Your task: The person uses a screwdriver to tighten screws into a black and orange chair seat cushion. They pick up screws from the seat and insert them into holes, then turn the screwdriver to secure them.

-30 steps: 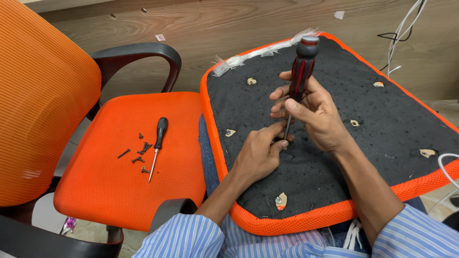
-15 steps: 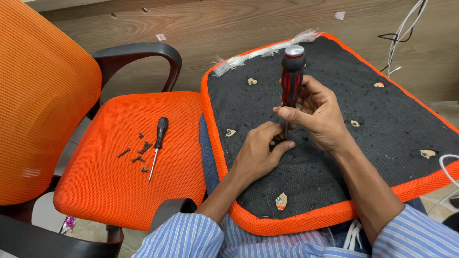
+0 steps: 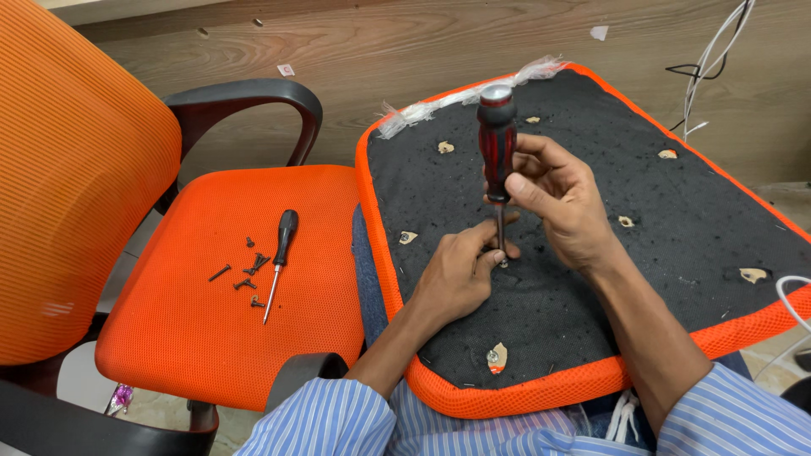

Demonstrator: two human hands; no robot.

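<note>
An upturned seat cushion (image 3: 676, 253), black underneath with an orange rim, rests on my lap. My right hand (image 3: 562, 198) grips a red-and-black screwdriver (image 3: 497, 139) held upright, its tip on the black underside. My left hand (image 3: 460, 270) pinches the shaft near the tip, where a small screw seems to sit. Several torn mounting holes show pale wood across the black fabric.
An orange mesh office chair (image 3: 169, 321) with black armrests stands at my left. On its seat lie a second, smaller screwdriver (image 3: 279, 257) and several loose dark screws (image 3: 245, 274). White and black cables (image 3: 718, 51) hang at the upper right over a wooden floor.
The screwdriver has swung from leaning right to standing upright, its handle moving left. My left hand stays at the tip.
</note>
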